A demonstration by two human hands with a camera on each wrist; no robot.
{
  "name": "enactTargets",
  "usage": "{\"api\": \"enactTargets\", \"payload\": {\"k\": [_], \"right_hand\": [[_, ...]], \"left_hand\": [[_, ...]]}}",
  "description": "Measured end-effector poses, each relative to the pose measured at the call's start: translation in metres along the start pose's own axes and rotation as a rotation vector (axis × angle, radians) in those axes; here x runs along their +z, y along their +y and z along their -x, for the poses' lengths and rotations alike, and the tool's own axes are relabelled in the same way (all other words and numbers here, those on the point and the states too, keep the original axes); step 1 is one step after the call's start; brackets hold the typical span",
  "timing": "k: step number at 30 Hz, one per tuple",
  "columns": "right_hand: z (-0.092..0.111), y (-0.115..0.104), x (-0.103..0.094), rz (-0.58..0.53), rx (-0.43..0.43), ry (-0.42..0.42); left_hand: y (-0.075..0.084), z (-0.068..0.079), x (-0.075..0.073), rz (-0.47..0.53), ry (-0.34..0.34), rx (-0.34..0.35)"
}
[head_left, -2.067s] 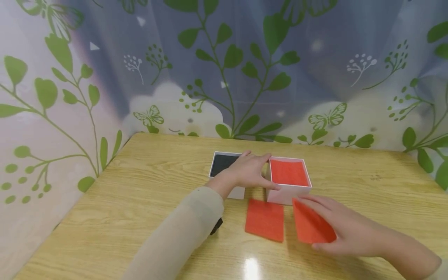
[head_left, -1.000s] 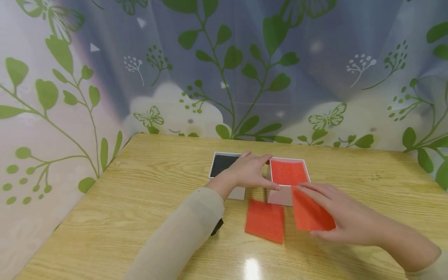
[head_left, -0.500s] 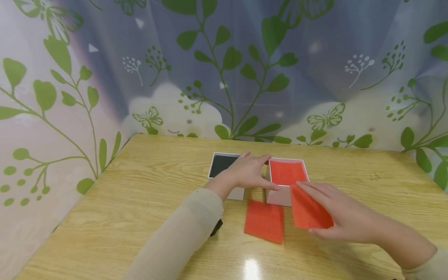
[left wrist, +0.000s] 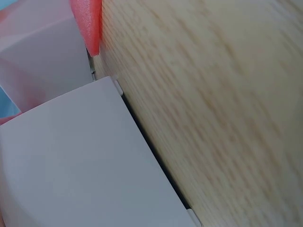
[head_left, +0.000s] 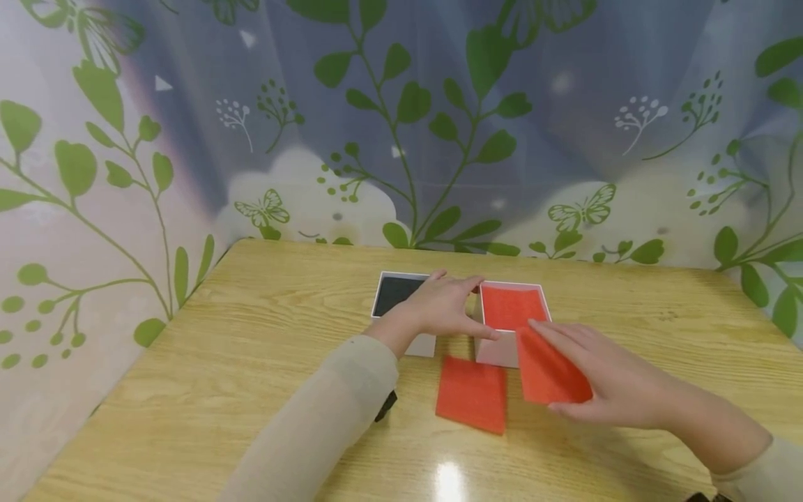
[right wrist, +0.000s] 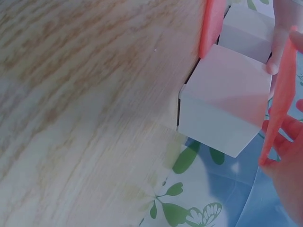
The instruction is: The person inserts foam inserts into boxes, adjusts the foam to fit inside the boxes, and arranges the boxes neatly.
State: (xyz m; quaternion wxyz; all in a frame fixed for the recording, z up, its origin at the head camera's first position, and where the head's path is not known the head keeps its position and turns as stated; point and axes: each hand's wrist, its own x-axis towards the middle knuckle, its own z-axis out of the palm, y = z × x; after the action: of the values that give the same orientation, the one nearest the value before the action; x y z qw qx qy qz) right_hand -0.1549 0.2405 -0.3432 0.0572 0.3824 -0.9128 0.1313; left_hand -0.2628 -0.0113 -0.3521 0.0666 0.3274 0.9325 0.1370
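Observation:
Pinched between the thumb and fingers of my right hand (head_left: 608, 376) is a red folded cloth square (head_left: 548, 369), tilted up close in front of a white open box (head_left: 495, 352). That box has red cloth (head_left: 514, 307) lying inside it. My left hand (head_left: 442, 305) grips the box's left side, thumb at the front corner and fingertips at the back corner. In the right wrist view the held cloth (right wrist: 284, 90) appears edge-on beside the box (right wrist: 227, 90). Another red cloth square (head_left: 472, 395) rests on the table, before the gap between the boxes.
A second white box (head_left: 422, 345) with dark material (head_left: 395, 293) inside stands to the left, partly behind my left hand. Both boxes stand on a wood-grain table (head_left: 251, 348). A leaf-patterned curtain (head_left: 439, 139) hangs along the back and left edges.
My right hand has lifted the red cloth up from lower down and moved it slightly left, nearer the box's front rim. My left hand stays in place on the box.

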Motion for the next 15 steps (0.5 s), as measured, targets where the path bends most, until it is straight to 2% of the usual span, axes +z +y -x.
{"api": "enactTargets", "payload": {"k": [15], "right_hand": [[-0.011, 0.006, -0.001, -0.014, -0.002, -0.017]], "left_hand": [[0.0, 0.001, -0.002, 0.002, -0.009, -0.007]]}}
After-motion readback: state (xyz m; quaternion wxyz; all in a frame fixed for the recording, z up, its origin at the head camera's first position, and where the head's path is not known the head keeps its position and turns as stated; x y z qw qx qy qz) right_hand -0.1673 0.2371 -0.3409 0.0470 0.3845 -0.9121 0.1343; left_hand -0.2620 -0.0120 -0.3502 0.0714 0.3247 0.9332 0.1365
